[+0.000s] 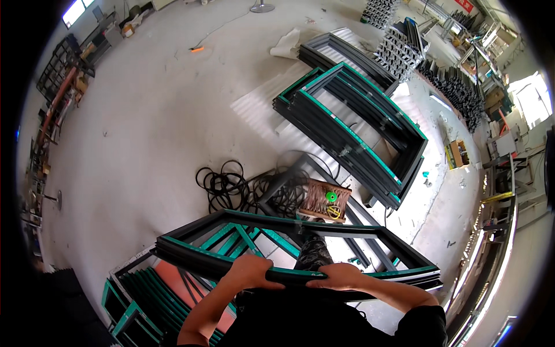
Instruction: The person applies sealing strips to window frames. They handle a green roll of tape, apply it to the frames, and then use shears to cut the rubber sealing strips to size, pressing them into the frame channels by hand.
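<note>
Two hands [254, 272] hold a black frame [296, 276] with a green strip

The frame is long and dark, with slanted short ends and an open middle. A bright green strip runs along its near side. The outer side shows several layers; whether it is one frame or some frames together, I cannot tell. It is in front of the body, above the floor [144, 162], and a leg [315, 253] in patterned trousers is seen through the opening.

The left hand grips the near side, its thumb lying along it. The right hand [338, 276] grips the same side, a little apart, and the two thumbs point to each other. The other fingers are mostly hidden.

On the green strip, just beside the right hand, there are small pale marks, too small to read. Very far beyond the right hand, a red sign [464, 4] carries pale writing.

Ahead of the right hand, past the frame, stands a brown crate [312, 196] with a green roll [331, 196]. Ahead of the left hand lies a tangle of black cord [228, 185]. Farther ahead of the right hand is a stack of similar frames [341, 150]. To the left of the left hand, more green-and-black pieces [147, 292] stand in a row.
</note>
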The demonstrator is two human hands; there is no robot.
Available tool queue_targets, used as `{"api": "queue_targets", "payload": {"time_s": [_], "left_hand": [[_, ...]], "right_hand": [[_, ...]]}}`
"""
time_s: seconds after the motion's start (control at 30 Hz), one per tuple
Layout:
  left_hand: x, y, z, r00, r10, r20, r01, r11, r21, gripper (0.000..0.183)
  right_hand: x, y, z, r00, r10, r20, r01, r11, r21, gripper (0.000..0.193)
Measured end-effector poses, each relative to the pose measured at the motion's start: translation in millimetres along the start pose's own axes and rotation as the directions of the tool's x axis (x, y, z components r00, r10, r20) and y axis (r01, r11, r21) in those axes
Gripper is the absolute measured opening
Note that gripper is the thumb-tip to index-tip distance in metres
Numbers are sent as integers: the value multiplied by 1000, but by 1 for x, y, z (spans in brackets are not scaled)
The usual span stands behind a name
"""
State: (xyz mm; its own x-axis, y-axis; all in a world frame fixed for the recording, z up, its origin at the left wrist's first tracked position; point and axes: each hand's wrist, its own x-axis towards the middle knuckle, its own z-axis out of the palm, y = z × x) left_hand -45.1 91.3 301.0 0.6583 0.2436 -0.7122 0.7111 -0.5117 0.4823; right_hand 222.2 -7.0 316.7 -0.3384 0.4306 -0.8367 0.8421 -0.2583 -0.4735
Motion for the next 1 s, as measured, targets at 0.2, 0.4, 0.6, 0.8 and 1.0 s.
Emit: {"api": "queue_targets", "payload": {"time_s": [0.2, 0.4, 0.6, 0.8, 1.0], "left_hand": [[90, 74, -80, 998, -13, -58, 20, 992, 127, 75], [208, 132, -142, 1000, 10, -6, -9, 980, 200, 79], [271, 158, -179, 988, 48, 149, -80, 973, 216, 77], [325, 108, -184, 983, 135, 124, -159, 966, 206, 76], [370, 58, -202, 940, 255, 225, -305, 926, 222, 79]], "right_hand": [[-10, 105, -72, 996, -55, -64, 65, 985, 161, 81], [2, 218, -130, 992, 7, -124, 19, 978, 209, 87], [0, 266, -163, 993, 32, -115, 0, 963, 271, 88], [57, 277, -174, 978, 93, -186, -33, 952, 304, 89], [89, 263, -204, 971, 214, -103, -172, 932, 318, 81]]}}
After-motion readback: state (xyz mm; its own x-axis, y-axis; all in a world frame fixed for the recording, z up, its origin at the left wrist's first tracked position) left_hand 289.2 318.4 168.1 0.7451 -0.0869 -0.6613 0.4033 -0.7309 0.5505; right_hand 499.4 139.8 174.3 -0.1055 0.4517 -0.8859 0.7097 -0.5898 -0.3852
